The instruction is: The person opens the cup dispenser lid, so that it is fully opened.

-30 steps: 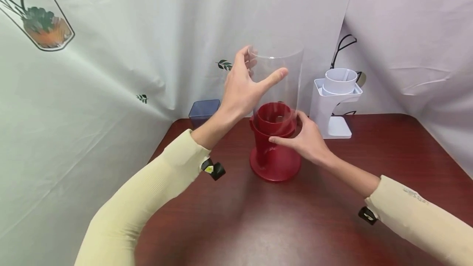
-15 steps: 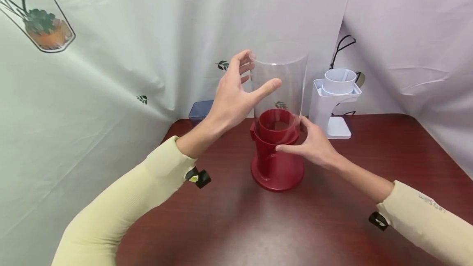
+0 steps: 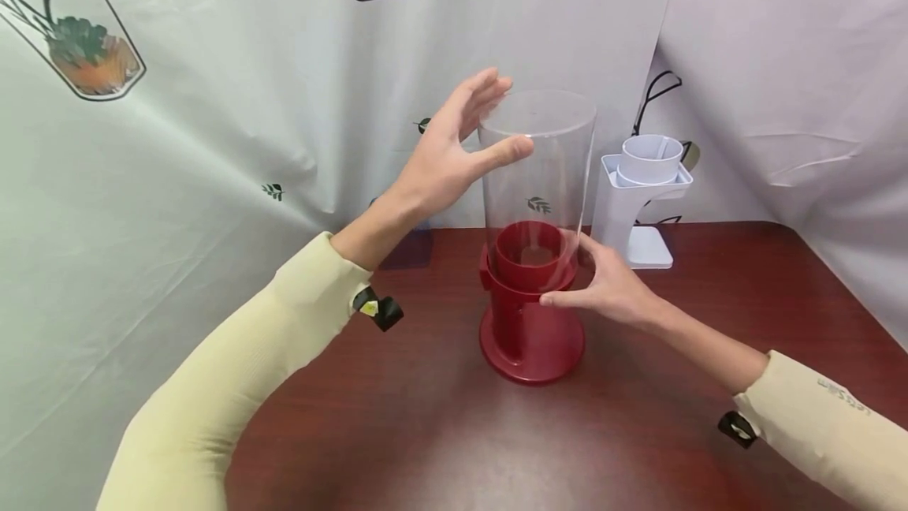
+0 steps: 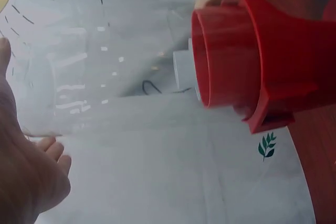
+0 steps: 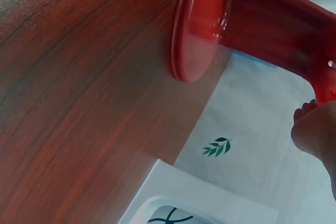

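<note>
A red dispenser stand [image 3: 532, 341] with a round base stands upright on the table. A clear cylinder [image 3: 546, 168] rises from its collar, around the red inner ring. My right hand [image 3: 615, 284] grips the collar from the right, thumb in front and fingers partly hidden behind. At the cylinder's upper left, my left hand [image 3: 448, 150] has its fingers straight and spread from the thumb, close by the rim. In the left wrist view the left hand [image 4: 31, 174] lies beside the cylinder's open end. The right wrist view catches the red stand's base and neck [image 5: 268, 30].
A white stand [image 3: 615, 215] holding a white cup-shaped part is behind and right of the red one. Partly hidden by my left forearm, a blue translucent box [image 3: 413, 249] sits at the table's back edge. A patterned cloth [image 3: 298, 85] hangs behind the table [image 3: 426, 424].
The red stand and cylinder have come nearer to me, with my right hand on the collar. My left fingers have straightened and lifted at the cylinder's rim.
</note>
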A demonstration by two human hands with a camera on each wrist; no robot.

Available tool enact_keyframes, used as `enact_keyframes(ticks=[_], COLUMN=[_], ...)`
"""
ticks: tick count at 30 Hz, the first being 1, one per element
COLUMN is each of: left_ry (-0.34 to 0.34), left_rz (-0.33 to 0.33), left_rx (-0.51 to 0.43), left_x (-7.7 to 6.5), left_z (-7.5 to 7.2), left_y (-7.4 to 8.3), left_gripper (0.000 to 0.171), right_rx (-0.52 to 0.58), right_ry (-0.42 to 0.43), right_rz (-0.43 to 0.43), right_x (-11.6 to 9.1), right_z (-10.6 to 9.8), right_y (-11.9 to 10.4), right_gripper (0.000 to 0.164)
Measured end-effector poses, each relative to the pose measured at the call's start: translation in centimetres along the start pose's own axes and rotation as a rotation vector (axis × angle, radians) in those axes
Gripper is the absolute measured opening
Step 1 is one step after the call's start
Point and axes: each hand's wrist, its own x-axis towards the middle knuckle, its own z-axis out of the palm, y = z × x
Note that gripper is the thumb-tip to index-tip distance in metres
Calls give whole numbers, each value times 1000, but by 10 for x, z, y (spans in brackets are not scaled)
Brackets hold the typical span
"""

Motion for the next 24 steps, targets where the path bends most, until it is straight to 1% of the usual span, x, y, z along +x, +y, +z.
enact_keyframes(ticks=[2, 5, 7, 10, 15, 20, 24], left_ry=[-43, -100, -127, -150, -143, -123, -119], left_rz=[6, 26, 35, 35, 26, 18, 7], left_rx=[3, -33, -70, -122, -156, -150, -147], left_x=[4, 10, 13, 16, 16, 14, 14], left_z=[-2, -3, -3, -2, 0, 2, 3], left_y=[-2, -5, -6, -7, -8, -7, -7], left_gripper=[91, 87, 84, 81, 81, 81, 83], right_rx=[-4, -7, -13, -17, -7, 39, 68], right_ry=[-9, -19, -26, -39, -64, -104, -113], right_rz=[-13, -25, -34, -39, -40, -41, -45], right_x=[0, 1, 1, 2, 2, 0, -3], right_z=[-1, -2, -4, -6, -7, -6, -3], right_y=[1, 2, 3, 3, 3, 0, -1], right_gripper=[86, 86, 86, 86, 85, 87, 89])
